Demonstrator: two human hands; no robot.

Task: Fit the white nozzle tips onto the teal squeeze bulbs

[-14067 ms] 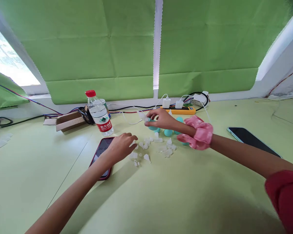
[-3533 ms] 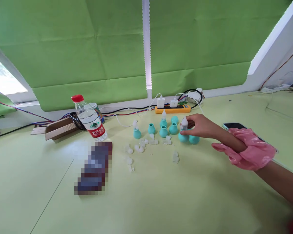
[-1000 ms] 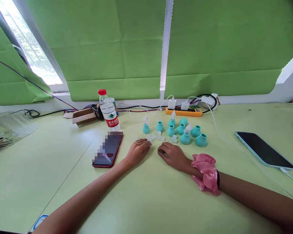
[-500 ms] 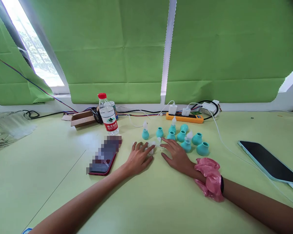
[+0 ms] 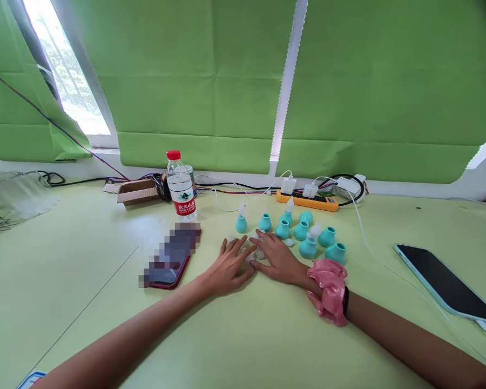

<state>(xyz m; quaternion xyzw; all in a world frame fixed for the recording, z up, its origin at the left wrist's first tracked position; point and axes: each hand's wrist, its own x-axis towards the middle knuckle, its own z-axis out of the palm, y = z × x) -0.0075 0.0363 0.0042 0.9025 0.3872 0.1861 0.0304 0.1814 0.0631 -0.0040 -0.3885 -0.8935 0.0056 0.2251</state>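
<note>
My left hand (image 5: 229, 268) rests on the table with its fingers spread. Close to its right, my right hand (image 5: 278, 258) lies palm down, fingers stretched toward it. Small translucent white pieces (image 5: 260, 253) sit between and partly under the fingers of both hands, so some are hidden. Another loose white piece (image 5: 290, 242) lies just behind the right hand. Beyond the hands stand several teal round bulbs with open necks (image 5: 282, 229). A few bulbs carry a pointed white tip, such as the teal bulb (image 5: 241, 223) at the left and the teal bulb (image 5: 308, 247) near the right hand.
A phone (image 5: 168, 259) and a water bottle with a red cap (image 5: 182, 189) are to the left, near an open cardboard box (image 5: 137, 193). An orange power strip (image 5: 308, 201) with white chargers lies at the back. Another phone (image 5: 445, 281), with a cable, is at the right.
My right hand has moved left, close to the left hand, over the white pieces. A loose white piece now shows behind it. My left hand stays nearly in place.
</note>
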